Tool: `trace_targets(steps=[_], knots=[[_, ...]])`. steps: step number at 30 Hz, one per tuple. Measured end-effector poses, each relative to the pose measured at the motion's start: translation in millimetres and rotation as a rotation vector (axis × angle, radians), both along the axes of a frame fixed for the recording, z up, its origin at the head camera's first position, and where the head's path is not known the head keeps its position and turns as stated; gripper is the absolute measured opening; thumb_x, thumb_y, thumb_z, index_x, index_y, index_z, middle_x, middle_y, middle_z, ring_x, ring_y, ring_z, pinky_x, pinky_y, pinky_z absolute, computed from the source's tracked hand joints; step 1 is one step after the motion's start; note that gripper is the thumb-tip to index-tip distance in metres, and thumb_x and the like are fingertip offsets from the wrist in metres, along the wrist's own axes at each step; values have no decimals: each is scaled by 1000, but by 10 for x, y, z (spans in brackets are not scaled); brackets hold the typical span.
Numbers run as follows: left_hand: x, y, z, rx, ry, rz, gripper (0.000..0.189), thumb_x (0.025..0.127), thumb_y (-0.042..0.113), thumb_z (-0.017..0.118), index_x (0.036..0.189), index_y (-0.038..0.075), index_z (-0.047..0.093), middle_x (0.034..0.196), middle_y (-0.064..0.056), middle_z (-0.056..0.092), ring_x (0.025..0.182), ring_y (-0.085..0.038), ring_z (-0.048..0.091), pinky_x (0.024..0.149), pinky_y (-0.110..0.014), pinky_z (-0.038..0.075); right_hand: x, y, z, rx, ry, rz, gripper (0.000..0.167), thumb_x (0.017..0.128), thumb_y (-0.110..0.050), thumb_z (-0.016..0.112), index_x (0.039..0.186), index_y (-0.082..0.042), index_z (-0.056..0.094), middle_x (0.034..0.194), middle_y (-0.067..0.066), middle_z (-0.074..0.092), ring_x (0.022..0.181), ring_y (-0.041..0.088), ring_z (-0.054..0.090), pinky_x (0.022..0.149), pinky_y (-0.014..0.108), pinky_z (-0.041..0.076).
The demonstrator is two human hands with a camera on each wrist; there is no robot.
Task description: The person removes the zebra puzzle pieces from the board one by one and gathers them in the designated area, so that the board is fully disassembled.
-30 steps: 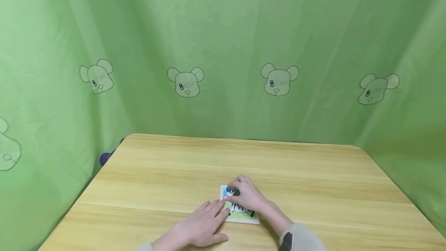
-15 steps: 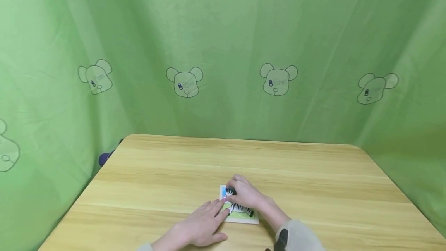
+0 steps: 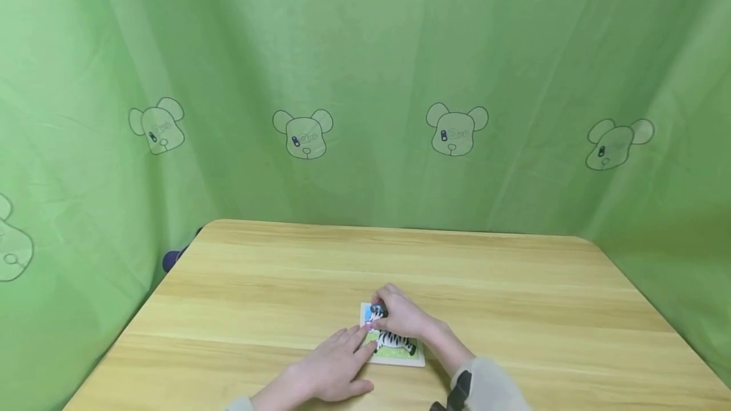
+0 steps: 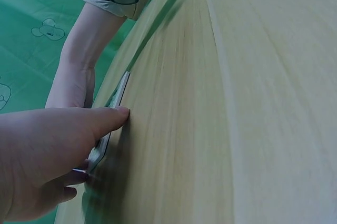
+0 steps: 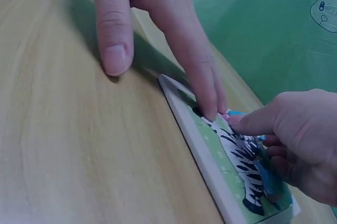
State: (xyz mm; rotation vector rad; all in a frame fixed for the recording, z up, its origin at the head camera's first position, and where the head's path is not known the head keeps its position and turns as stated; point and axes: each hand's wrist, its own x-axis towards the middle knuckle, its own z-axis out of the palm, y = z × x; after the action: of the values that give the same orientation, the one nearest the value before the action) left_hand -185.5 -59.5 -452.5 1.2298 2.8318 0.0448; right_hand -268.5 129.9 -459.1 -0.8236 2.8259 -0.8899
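Observation:
A small zebra picture puzzle (image 3: 395,352) with a pale frame lies on the table at the front middle. My left hand (image 3: 335,365) rests beside it, fingers extended, with fingertips on its left part. The right hand (image 3: 404,317) reaches over the far side, thumb and fingers curled at the zebra-head puzzle piece (image 3: 377,313), pinching it. In the right wrist view, the striped zebra body (image 5: 241,156) shows on a green ground. The left wrist view catches the board (image 4: 120,91) edge-on below the left thumb. Part of the head piece is hidden by my right fingers.
The wooden table (image 3: 257,284) extends around the puzzle on every side. A green curtain (image 3: 377,49) with bear-like outlines hangs behind and at both sides. Something purple (image 3: 170,261) shows beyond the table's left edge.
My right fingers have shifted slightly at the zebra-head piece, and more of the blue around it shows. The left hand stays where it was.

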Motion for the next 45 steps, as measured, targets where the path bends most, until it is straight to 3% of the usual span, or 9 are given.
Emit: trace_targets(steps=[4,9,12,17,23,28,32,39,45], knots=[[-6,-6,6,10,0,-1,68,90,54,46,141,10,37,148,-16,28,134,-29,30,108,-41,28,20,-19,-24,-53,36,3,32,75,-11,74,102,-4,58,99,4,57,93,21,54,87,43,47],[-19,-16,17,15,-12,6,68,90,53,48,141,10,38,149,-14,27,135,-29,29,109,-40,27,34,-48,-59,-166,32,-27,22,81,-5,67,103,-5,61,93,1,61,84,15,55,76,32,49],[-23,-14,20,13,-2,1,68,89,53,48,141,10,38,149,-14,27,134,-28,29,109,-40,27,28,-38,-57,-259,3,-85,16,82,-4,65,99,-6,62,85,-2,61,77,12,53,69,25,48],[-19,-4,13,17,-9,5,68,89,53,48,141,10,38,148,-14,28,135,-28,29,109,-40,26,4,107,-6,-386,-32,-191,17,81,-4,67,97,-7,64,82,-2,61,76,14,54,70,27,48],[-13,-3,4,27,-30,8,69,89,54,47,142,11,37,149,-14,27,135,-28,28,109,-40,26,-37,478,16,-443,-53,-297,18,78,1,68,95,-4,65,79,1,60,73,15,55,64,25,49],[-15,-3,-10,29,-28,4,69,90,54,46,142,10,37,149,-14,26,135,-28,27,109,-40,26,-70,825,-27,-420,-81,-368,18,79,1,67,96,-1,64,76,3,59,65,16,53,52,25,48],[-21,-6,-23,33,-28,3,69,90,54,46,142,10,36,149,-14,25,135,-28,27,109,-40,26,-86,1042,-54,-349,-112,-409,18,79,0,68,97,-1,65,75,3,57,62,15,50,51,23,45],[-37,-7,-28,36,-40,16,69,90,54,46,143,12,35,150,-13,24,136,-27,25,110,-39,24,-100,1157,-49,-197,-84,-441,20,80,-7,68,98,0,67,84,3,63,79,17,56,74,36,49],[-37,-6,-41,27,-43,28,69,89,54,46,143,13,35,150,-12,24,136,-26,25,110,-38,23,-103,1148,-90,-167,-75,-443,21,80,-9,69,98,0,67,85,3,64,81,18,57,77,40,49]])
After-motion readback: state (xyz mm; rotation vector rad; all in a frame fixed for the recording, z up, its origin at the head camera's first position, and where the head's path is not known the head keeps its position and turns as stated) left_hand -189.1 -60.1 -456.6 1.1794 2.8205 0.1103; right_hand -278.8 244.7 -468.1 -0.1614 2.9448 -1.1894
